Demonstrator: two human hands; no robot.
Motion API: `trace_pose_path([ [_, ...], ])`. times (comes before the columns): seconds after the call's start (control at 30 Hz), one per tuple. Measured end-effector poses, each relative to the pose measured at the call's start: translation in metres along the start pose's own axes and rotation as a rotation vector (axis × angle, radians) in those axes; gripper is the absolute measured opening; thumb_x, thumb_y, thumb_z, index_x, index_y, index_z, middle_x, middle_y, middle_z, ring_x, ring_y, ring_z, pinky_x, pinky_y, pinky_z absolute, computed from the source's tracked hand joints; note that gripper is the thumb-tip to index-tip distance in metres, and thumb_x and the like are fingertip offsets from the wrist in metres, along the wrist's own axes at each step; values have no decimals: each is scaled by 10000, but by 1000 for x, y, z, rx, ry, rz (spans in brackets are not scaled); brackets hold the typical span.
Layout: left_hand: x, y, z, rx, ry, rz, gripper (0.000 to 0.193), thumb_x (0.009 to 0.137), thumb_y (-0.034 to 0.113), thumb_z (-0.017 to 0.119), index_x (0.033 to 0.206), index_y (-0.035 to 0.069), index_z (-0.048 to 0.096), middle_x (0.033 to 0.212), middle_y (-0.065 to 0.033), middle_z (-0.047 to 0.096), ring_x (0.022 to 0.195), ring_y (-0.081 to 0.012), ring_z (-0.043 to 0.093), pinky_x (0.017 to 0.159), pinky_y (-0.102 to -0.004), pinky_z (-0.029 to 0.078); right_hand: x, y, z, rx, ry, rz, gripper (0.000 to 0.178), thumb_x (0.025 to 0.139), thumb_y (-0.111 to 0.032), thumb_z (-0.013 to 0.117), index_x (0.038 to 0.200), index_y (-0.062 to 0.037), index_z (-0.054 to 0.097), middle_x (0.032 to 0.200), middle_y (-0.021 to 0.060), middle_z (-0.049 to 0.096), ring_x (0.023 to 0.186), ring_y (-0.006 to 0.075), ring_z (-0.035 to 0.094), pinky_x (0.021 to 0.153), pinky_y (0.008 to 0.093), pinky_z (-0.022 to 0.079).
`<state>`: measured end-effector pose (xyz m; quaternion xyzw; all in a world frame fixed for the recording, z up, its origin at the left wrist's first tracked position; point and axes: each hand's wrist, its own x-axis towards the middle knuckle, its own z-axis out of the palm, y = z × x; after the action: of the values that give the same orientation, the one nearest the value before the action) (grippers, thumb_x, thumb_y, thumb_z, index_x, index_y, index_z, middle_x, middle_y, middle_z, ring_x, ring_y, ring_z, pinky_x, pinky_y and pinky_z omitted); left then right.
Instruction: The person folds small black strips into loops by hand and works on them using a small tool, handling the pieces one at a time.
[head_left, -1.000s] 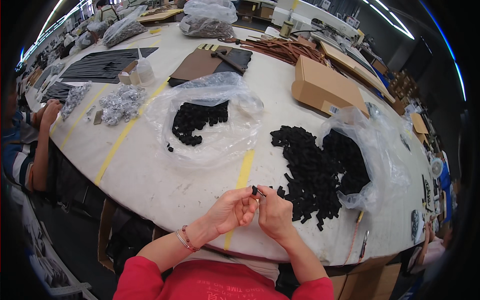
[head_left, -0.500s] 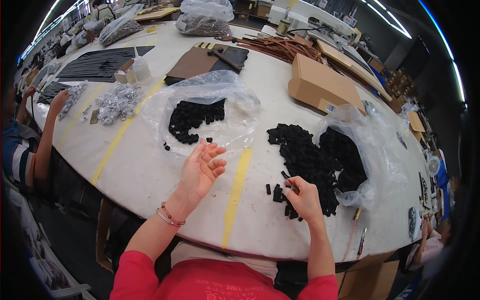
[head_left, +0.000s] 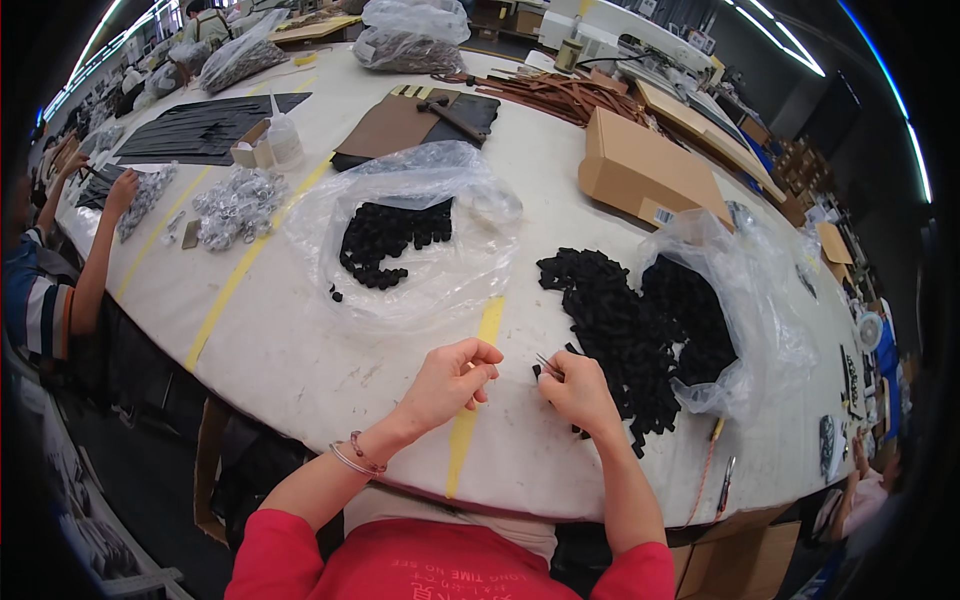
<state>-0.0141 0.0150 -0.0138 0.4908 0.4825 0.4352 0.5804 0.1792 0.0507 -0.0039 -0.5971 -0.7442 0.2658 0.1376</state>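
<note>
Bags (head_left: pixel 405 190) of clear plastic hold black pieces (head_left: pixel 385 235); right hand (head_left: pixel 578 392) pinches one, left hand (head_left: pixel 448 380) curled empty.

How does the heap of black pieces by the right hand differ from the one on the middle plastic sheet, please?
The right-hand heap is far larger and spills from its bag onto the bare table; the middle heap is small and lies on crumpled plastic. The right hand touches only the large heap's edge. Both look like the same small black pieces.

Your view was bright and sharp: ceiling strip lights (head_left: pixel 790 45) lit the white surface (head_left: pixel 300 350) evenly, while fisheye edges bent and darkened.
</note>
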Motion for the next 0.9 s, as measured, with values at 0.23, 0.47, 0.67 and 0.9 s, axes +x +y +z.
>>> trace_pose_path([
  [0.23,-2,-1,7,556,55,325,144,780,46,519,893,-16,583,685,-88,598,558,-116,557,526,-247,445,-1,2,8,-273,74,-87,203,649,-203,589,739,-20,588,611,130,593,581,279,579,595,359,439],
  [0.47,-3,-5,8,530,55,434,162,766,17,524,913,-20,581,709,-100,603,586,-132,575,561,-244,462,-3,3,6,115,-57,-53,128,644,-110,585,722,-8,585,577,67,559,502,130,520,481,263,400],
  [0.67,-15,3,12,194,-126,256,128,792,11,505,902,-20,564,742,-92,608,592,-145,585,541,-249,474,-15,-21,-7,796,-415,48,118,725,-114,569,761,-2,578,566,-60,438,508,18,362,450,177,292],
  [0.9,-18,-7,6,-1053,-167,-313,63,826,102,510,851,48,488,635,-22,514,461,-104,463,400,-215,320,-27,-30,16,890,-3,-179,154,714,-32,599,860,11,579,566,-71,429,478,-6,330,429,155,249],
])
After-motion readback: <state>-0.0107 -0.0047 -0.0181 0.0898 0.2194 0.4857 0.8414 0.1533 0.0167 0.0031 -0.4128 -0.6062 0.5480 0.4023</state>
